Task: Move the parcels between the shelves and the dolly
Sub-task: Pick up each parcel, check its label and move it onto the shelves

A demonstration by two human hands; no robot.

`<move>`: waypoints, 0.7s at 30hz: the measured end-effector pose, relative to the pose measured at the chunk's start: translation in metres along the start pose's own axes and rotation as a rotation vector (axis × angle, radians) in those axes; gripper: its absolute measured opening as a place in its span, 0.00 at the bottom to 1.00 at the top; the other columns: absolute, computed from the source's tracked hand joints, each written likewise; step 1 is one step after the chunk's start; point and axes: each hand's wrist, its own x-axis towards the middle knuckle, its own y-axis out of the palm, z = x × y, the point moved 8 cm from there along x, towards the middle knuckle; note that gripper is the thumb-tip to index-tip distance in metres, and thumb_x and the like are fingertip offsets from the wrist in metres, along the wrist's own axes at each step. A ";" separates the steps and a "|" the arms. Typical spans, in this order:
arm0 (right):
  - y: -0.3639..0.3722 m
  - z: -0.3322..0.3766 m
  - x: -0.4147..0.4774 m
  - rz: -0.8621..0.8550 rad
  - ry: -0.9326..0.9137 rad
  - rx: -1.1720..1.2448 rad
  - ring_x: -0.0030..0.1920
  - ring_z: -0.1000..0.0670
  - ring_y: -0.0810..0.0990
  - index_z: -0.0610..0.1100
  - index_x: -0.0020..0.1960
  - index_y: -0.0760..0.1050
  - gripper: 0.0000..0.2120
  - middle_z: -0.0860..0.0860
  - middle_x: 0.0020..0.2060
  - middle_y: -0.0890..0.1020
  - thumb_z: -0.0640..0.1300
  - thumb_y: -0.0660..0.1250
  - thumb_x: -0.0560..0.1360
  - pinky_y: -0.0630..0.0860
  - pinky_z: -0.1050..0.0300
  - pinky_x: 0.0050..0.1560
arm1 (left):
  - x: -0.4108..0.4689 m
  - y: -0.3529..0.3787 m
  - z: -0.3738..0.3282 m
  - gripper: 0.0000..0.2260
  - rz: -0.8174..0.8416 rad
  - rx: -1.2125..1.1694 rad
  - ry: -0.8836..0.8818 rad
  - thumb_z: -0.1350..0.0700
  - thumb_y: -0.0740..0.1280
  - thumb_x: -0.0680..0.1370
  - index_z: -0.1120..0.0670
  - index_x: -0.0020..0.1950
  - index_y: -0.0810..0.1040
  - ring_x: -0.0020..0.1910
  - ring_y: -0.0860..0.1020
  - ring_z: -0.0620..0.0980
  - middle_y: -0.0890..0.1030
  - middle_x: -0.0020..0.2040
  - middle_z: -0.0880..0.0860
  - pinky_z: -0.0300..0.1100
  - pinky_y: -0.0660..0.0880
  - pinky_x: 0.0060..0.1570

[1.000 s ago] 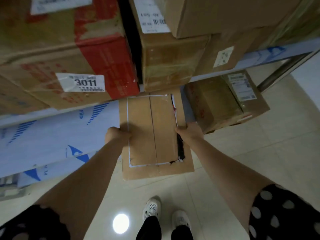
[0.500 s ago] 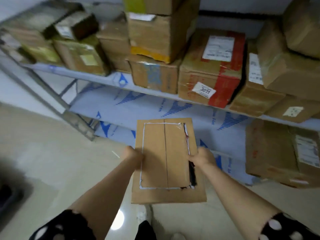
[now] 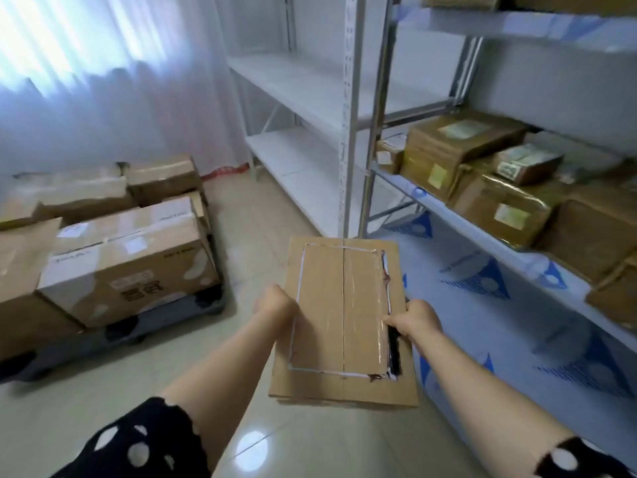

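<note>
Two hands carry one flat parcel [image 3: 343, 322] in the air, low in the middle of the view, above the tiled floor [image 3: 255, 215] and touching neither shelf nor dolly. It is a thin brown cardboard slab with its long edge running away from the person. A taped rectangle of cardboard lies on its top face, with a seam down the middle and a dark torn strip along the right side. The left hand [image 3: 276, 304] clasps the parcel's left edge, its fingers out of sight beneath. The right hand [image 3: 421, 320] grasps the right edge with the thumb laid on top, pointing inward, and the fingers hidden below. Both forearms reach forward from black sleeves [image 3: 138, 443] with white dots.

To the left, well apart from the parcel, a grey dolly [image 3: 206, 307] stands on the floor, loaded with cardboard boxes. The nearest, a large box [image 3: 131, 260], has pale tape on top and dark print on its side; more boxes lie behind and beside it. To the right, a metal shelf rack [image 3: 499, 248] holds a row of brown parcels [image 3: 458, 150] on its middle level, several with pale labels. The level below is covered with a white sheet [image 3: 482, 305] with blue print. Beyond the rack a white shelf unit [image 3: 303, 84] stands by the wall, and a pale curtain [image 3: 103, 81] hangs at the far left, lit from behind.
</note>
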 end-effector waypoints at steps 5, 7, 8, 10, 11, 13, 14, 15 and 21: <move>0.095 0.139 0.027 0.071 -0.110 -0.036 0.48 0.43 0.81 0.39 0.53 0.76 0.18 0.43 0.47 0.82 0.47 0.74 0.69 0.79 0.46 0.53 | 0.082 -0.120 0.054 0.12 -0.112 -0.040 -0.081 0.61 0.66 0.75 0.62 0.57 0.75 0.55 0.78 0.59 0.78 0.56 0.60 0.46 0.75 0.51; 0.122 0.189 0.038 0.083 -0.169 -0.079 0.48 0.44 0.81 0.41 0.55 0.76 0.17 0.44 0.48 0.82 0.47 0.73 0.70 0.79 0.49 0.52 | 0.113 -0.159 0.069 0.11 -0.147 -0.077 -0.112 0.61 0.66 0.75 0.62 0.56 0.75 0.54 0.78 0.59 0.78 0.54 0.59 0.46 0.75 0.49; 0.134 0.211 0.042 0.092 -0.192 -0.105 0.48 0.45 0.80 0.41 0.55 0.76 0.17 0.45 0.48 0.82 0.47 0.73 0.70 0.78 0.53 0.50 | 0.128 -0.174 0.076 0.10 -0.160 -0.098 -0.130 0.61 0.66 0.75 0.61 0.56 0.74 0.53 0.78 0.59 0.78 0.54 0.59 0.47 0.75 0.49; 0.155 0.247 0.056 0.116 -0.209 -0.122 0.49 0.45 0.80 0.41 0.56 0.76 0.16 0.45 0.49 0.81 0.46 0.73 0.71 0.76 0.55 0.47 | 0.158 -0.198 0.085 0.10 -0.170 -0.127 -0.148 0.60 0.66 0.76 0.61 0.55 0.75 0.52 0.78 0.58 0.78 0.53 0.59 0.46 0.74 0.47; 0.164 0.262 0.065 0.121 -0.209 -0.129 0.49 0.45 0.80 0.41 0.56 0.75 0.17 0.45 0.49 0.81 0.46 0.72 0.71 0.75 0.55 0.47 | 0.174 -0.207 0.087 0.10 -0.175 -0.138 -0.153 0.61 0.66 0.76 0.61 0.55 0.75 0.51 0.78 0.58 0.79 0.53 0.59 0.45 0.74 0.47; 0.178 0.292 0.088 0.122 -0.220 -0.149 0.49 0.45 0.80 0.40 0.55 0.75 0.17 0.45 0.48 0.81 0.47 0.72 0.71 0.77 0.52 0.49 | 0.207 -0.219 0.090 0.10 -0.172 -0.170 -0.166 0.61 0.67 0.75 0.62 0.55 0.76 0.52 0.78 0.58 0.79 0.53 0.58 0.44 0.75 0.50; 0.184 0.306 0.103 0.121 -0.227 -0.153 0.48 0.45 0.80 0.40 0.55 0.76 0.16 0.45 0.47 0.81 0.47 0.72 0.71 0.78 0.51 0.50 | 0.226 -0.223 0.089 0.11 -0.164 -0.191 -0.174 0.60 0.68 0.74 0.61 0.55 0.76 0.51 0.79 0.58 0.80 0.53 0.58 0.45 0.76 0.51; 0.190 0.320 0.118 0.118 -0.232 -0.158 0.47 0.44 0.80 0.40 0.54 0.76 0.16 0.44 0.46 0.81 0.47 0.72 0.70 0.79 0.49 0.51 | 0.244 -0.226 0.086 0.11 -0.153 -0.205 -0.181 0.59 0.69 0.74 0.61 0.54 0.76 0.50 0.79 0.57 0.80 0.52 0.58 0.46 0.77 0.51; 0.230 0.410 0.235 0.164 -0.266 -0.205 0.47 0.44 0.79 0.39 0.50 0.73 0.13 0.45 0.42 0.77 0.45 0.71 0.71 0.78 0.49 0.50 | 0.368 -0.238 0.059 0.16 -0.127 -0.366 -0.256 0.58 0.70 0.72 0.60 0.57 0.72 0.50 0.78 0.59 0.78 0.52 0.59 0.49 0.77 0.52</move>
